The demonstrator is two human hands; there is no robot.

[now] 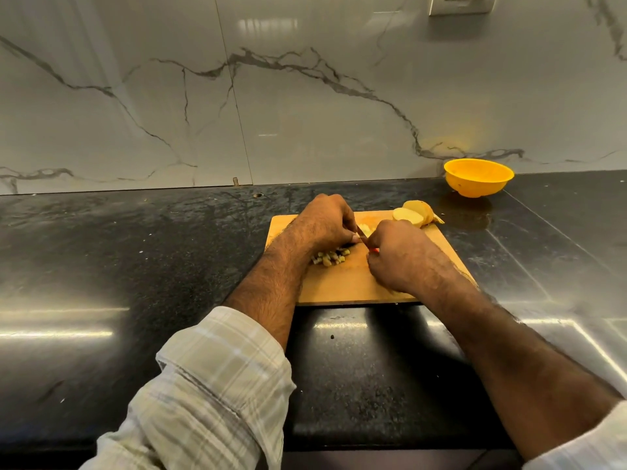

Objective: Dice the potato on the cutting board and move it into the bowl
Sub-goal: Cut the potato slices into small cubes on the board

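1. A polished black stone counter (135,266) runs below a grey-veined white marble wall (305,96), with a pale switch plate (459,3) at the top edge.
2. A rectangular light wooden cutting board (349,286) lies on the counter in front of the person, whose rolled plaid sleeve (210,385) shows on the left arm.
3. The left hand (325,220) is curled over a small pale piece of potato (365,228) at the middle of the board, fingers bent to steady it; the piece is mostly hidden.
4. The right hand (397,256) is closed round a knife (363,239) whose handle shows only a red glimpse; the blade sits between the two hands, against the piece.
5. A small heap of diced potato cubes (330,257) lies on the board just below the left hand.
6. A larger uncut chunk of yellow-skinned potato (415,213), cut face showing, rests at the board's far right corner.
7. The round yellow plastic bowl (478,177) stands well apart, against the wall to the right; no potato is visible inside, though its bottom is not fully seen.
8. By my reading, dicing is partway: some cubes are done, the held piece and the far chunk are left, and the transfer to the bowl has not begun.
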